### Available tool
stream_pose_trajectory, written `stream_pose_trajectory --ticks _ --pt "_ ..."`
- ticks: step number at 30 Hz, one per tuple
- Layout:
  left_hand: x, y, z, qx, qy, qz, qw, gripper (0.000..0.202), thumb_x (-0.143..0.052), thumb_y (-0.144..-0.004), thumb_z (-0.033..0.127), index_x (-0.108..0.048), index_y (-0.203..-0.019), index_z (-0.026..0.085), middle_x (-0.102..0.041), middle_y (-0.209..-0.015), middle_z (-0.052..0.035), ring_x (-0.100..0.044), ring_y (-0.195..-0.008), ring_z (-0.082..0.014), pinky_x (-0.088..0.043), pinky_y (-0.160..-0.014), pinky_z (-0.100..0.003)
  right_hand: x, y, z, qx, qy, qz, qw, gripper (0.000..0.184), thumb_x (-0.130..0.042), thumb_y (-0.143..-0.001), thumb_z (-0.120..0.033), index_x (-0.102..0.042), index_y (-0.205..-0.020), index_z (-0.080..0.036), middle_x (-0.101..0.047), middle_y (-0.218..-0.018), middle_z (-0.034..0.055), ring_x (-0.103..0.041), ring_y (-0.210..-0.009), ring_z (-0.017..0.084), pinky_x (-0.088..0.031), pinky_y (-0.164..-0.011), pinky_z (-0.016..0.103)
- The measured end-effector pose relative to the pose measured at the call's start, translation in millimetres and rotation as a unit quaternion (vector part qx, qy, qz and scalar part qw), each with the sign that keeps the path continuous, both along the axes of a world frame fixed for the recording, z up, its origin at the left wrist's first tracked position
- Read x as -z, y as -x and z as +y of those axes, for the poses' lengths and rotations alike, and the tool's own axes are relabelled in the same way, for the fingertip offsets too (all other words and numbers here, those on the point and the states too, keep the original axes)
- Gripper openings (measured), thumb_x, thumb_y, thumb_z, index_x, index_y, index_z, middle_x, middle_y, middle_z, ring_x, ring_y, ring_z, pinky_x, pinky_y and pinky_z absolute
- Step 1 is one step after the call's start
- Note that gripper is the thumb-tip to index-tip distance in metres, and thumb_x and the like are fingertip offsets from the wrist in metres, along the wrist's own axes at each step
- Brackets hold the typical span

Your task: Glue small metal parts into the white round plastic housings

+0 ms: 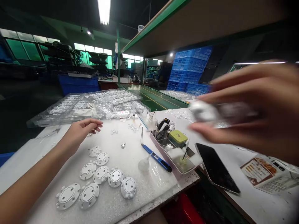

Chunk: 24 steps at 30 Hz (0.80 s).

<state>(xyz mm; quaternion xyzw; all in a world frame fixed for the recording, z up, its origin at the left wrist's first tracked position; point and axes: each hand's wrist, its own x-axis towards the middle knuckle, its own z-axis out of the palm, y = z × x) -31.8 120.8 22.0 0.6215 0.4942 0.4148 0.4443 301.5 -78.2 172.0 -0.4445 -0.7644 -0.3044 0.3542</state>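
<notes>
My left hand [80, 133] is over the left part of the white worktop, thumb and fingertips brought together. Whatever they may hold is too small to make out. Closer to me lie several round white discs [116, 177], each with two dark dots and small knobs round its rim. My right hand [254, 109] is raised at the right, near the camera and smeared by motion. Between its thumb and fingers is a blurred white rounded part [203, 111]. Small silvery pieces [123, 145] and white bits [133, 127] lie in the middle of the worktop.
A blue pen-like cutter [156, 157] lies beside a tool box [161, 146] with pliers and a yellow-green tin [177, 136]. Right of it are a phone [217, 168] and a printed carton [268, 174]. Clear trays [70, 107] of white parts stand behind, under a green-edged shelf [151, 26].
</notes>
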Motion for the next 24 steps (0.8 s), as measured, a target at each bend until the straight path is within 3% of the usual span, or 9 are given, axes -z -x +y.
stream_pose_trajectory --ticks 2,4,7,10,13,15,19,22,24 --pt "-3.4 4 1 0.014 0.008 -0.040 0.999 0.020 -0.067 -0.082 0.039 -0.071 -0.092 0.023 -0.068 -0.095 -0.0049 -0.061 -0.090 -0.0207 -0.050 -0.076 -0.027 4.0 53 34 -0.123 0.080 -0.097 0.984 0.032 -0.075 -0.075 -0.046 -0.065 -0.082 -0.016 -0.061 -0.085 0.0014 -0.055 -0.074 0.010 -0.044 -0.061 0.025" --pt "-10.0 7 -2 0.058 0.030 -0.081 0.995 0.021 -0.067 -0.084 0.038 -0.070 -0.098 0.022 -0.067 -0.097 -0.0051 -0.062 -0.089 -0.0193 -0.052 -0.075 -0.026 17.4 101 74 -0.185 0.179 -0.104 0.961 0.030 -0.074 -0.079 -0.040 -0.060 -0.080 -0.013 -0.053 -0.079 -0.0004 -0.047 -0.066 0.008 -0.040 -0.057 0.024" --pt "-22.6 10 -8 0.155 0.072 -0.135 0.976 0.034 -0.052 -0.092 0.048 -0.066 -0.109 0.022 -0.066 -0.102 -0.0074 -0.063 -0.084 -0.0198 -0.057 -0.075 -0.032 42.5 154 129 -0.135 0.305 -0.070 0.940 0.031 -0.070 -0.079 -0.042 -0.055 -0.076 -0.015 -0.052 -0.076 -0.0006 -0.045 -0.067 0.010 -0.038 -0.061 0.025" --pt "-30.6 18 -10 0.220 0.091 -0.158 0.958 0.051 -0.034 -0.096 0.057 -0.064 -0.110 0.019 -0.064 -0.103 -0.0109 -0.063 -0.079 -0.0201 -0.059 -0.071 -0.035 61.9 187 162 -0.130 0.352 -0.102 0.921 0.027 -0.069 -0.078 -0.038 -0.056 -0.076 -0.014 -0.055 -0.078 0.0025 -0.045 -0.065 0.012 -0.034 -0.057 0.025" --pt "-30.0 35 -3 0.247 0.094 -0.144 0.954 0.044 -0.048 -0.092 0.055 -0.062 -0.114 0.020 -0.064 -0.104 -0.0113 -0.063 -0.079 -0.0200 -0.058 -0.065 -0.030 74.3 206 175 -0.159 0.365 -0.157 0.904 0.028 -0.070 -0.080 -0.038 -0.059 -0.075 -0.013 -0.057 -0.083 0.0053 -0.045 -0.065 0.012 -0.031 -0.057 0.026" --pt "-27.2 51 4 0.264 0.101 -0.111 0.953 0.046 -0.064 -0.084 0.054 -0.063 -0.113 0.019 -0.064 -0.104 -0.0121 -0.063 -0.081 -0.0222 -0.057 -0.062 -0.029 79.5 214 178 -0.173 0.371 -0.182 0.894 0.038 -0.067 -0.083 -0.050 -0.061 -0.080 -0.012 -0.058 -0.090 0.0076 -0.047 -0.068 0.014 -0.031 -0.056 0.027" --pt "-25.1 86 15 0.273 0.110 -0.018 0.956 0.050 -0.080 -0.070 0.050 -0.067 -0.110 0.023 -0.063 -0.110 -0.0086 -0.062 -0.092 -0.0231 -0.055 -0.074 -0.028 82.2 218 189 -0.189 0.379 -0.194 0.885 0.057 -0.063 -0.082 -0.064 -0.057 -0.110 -0.015 -0.055 -0.113 0.0098 -0.054 -0.080 0.016 -0.039 -0.061 0.027" --pt "-27.9 101 17 0.262 0.126 0.096 0.952 0.041 -0.080 -0.072 0.042 -0.069 -0.108 0.026 -0.063 -0.115 -0.0062 -0.060 -0.096 -0.0220 -0.051 -0.077 -0.026 82.4 216 203 -0.146 0.391 -0.180 0.891 0.052 -0.059 -0.088 -0.057 -0.053 -0.117 -0.015 -0.054 -0.121 0.0106 -0.057 -0.093 0.018 -0.046 -0.073 0.030" --pt "-30.1 100 15 0.268 0.149 0.183 0.934 0.038 -0.083 -0.069 0.035 -0.071 -0.102 0.022 -0.066 -0.107 -0.0075 -0.061 -0.086 -0.0214 -0.050 -0.073 -0.028 85.7 216 213 -0.085 0.420 -0.181 0.885 0.040 -0.060 -0.091 -0.048 -0.057 -0.112 -0.014 -0.058 -0.115 0.0098 -0.059 -0.093 0.018 -0.050 -0.078 0.033"
